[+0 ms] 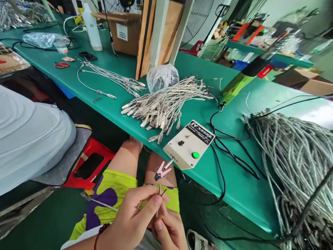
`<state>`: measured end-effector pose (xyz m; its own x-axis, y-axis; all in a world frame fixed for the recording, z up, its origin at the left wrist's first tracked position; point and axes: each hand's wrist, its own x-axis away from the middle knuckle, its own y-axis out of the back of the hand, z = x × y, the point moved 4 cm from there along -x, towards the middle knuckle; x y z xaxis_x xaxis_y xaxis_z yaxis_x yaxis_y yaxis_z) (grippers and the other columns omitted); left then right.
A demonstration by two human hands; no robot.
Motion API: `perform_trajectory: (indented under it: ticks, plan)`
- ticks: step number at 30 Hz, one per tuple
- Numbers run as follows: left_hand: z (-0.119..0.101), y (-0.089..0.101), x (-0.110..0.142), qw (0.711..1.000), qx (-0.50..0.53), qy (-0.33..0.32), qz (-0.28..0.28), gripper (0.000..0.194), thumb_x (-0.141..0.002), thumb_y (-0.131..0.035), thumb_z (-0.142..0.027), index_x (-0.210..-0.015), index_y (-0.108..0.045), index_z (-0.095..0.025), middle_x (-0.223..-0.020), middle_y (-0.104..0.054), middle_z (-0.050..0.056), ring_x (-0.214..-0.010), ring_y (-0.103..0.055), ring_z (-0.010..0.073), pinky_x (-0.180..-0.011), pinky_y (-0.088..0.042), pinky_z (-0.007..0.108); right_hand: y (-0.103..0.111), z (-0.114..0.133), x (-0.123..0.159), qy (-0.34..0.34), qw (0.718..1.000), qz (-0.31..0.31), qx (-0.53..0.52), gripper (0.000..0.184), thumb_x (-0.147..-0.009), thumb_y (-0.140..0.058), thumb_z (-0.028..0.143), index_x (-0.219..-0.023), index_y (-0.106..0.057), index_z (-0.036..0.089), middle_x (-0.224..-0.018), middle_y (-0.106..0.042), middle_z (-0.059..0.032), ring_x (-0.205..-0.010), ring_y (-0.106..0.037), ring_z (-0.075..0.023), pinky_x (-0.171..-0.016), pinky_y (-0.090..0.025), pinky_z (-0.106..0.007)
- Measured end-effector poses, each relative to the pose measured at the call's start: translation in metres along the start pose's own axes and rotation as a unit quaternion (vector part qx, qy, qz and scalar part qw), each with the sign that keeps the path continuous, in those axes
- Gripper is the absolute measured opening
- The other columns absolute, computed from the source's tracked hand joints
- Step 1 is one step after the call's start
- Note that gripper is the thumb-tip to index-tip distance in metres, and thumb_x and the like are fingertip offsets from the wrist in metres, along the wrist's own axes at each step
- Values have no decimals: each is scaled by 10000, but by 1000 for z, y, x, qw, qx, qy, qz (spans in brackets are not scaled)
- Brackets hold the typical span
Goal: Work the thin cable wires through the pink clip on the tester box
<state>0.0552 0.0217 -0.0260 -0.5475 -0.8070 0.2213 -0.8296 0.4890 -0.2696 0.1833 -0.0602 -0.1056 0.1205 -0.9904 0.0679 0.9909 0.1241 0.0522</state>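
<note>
Low in the head view, over my lap, my left hand and my right hand are both closed in a pinch on the end of a thin silver cable. Short bare wire ends stick up between the fingertips. The cable runs off to the left across my knee. Just above the hands, a pink clip juts out of a beige control box with a green button, which sits at the green table's near edge.
A pile of finished silver cables with plugs lies behind the box, and a big bundle of long cables is on the right. A clear bag, red scissors and a white bottle stand farther back. Another person sits at the left.
</note>
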Motion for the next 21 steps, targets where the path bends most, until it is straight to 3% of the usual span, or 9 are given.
perform_trajectory:
  ticks: [3, 5, 7, 12, 16, 21]
  plan:
    - [10, -7, 0, 999, 27, -6, 16, 527, -1122, -688, -675, -940, -801, -193, -806, -745, 60, -712, -677, 167, -689, -558, 248, 25, 36, 2, 120, 982, -123, 78, 353, -1054, -664, 689, -965, -837, 394, -670, -625, -38, -635, -634, -323, -639, -477, -464]
    - [14, -8, 0, 999, 13, -14, -25, 507, -1118, -702, -657, -943, -786, -189, -822, -729, 47, -710, -624, 156, -676, -518, 243, 39, 64, 3, 206, 939, -248, 120, 274, -1101, -650, 507, -1066, -866, 342, -660, -643, -27, -560, -609, -267, -548, -448, -402]
    - [15, -9, 0, 998, -16, -22, -55, 470, -1123, -708, -608, -927, -774, -186, -830, -705, 34, -730, -584, 152, -677, -481, 236, 45, 85, 0, 222, 906, -337, 127, 220, -1087, -681, 389, -1112, -880, 299, -649, -644, -8, -507, -579, -213, -477, -422, -338]
    - [12, -12, -6, 998, -36, -40, -27, 360, -1134, -696, -444, -887, -738, -186, -778, -613, -6, -710, -495, 134, -650, -420, 226, 32, 96, -25, 162, 932, -322, 47, 91, -997, -873, 326, -1051, -914, 265, -671, -763, -3, -495, -655, -155, -459, -527, -225]
    - [10, -9, -7, 998, -48, -50, -15, 333, -1159, -678, -433, -951, -786, -197, -843, -703, 20, -762, -588, 150, -694, -485, 222, 22, 88, -30, 117, 926, -357, -38, 64, -990, -914, 283, -928, -922, 267, -620, -739, 16, -511, -650, -114, -547, -593, -173]
    - [11, -3, -4, 998, 1, -45, -40, 250, -1146, -733, -440, -1089, -849, -226, -809, -761, 25, -695, -653, 141, -631, -526, 191, 15, 84, -34, 90, 923, -333, -170, 23, -979, -952, 328, -958, -956, 319, -565, -712, 33, -488, -687, -113, -532, -607, -163]
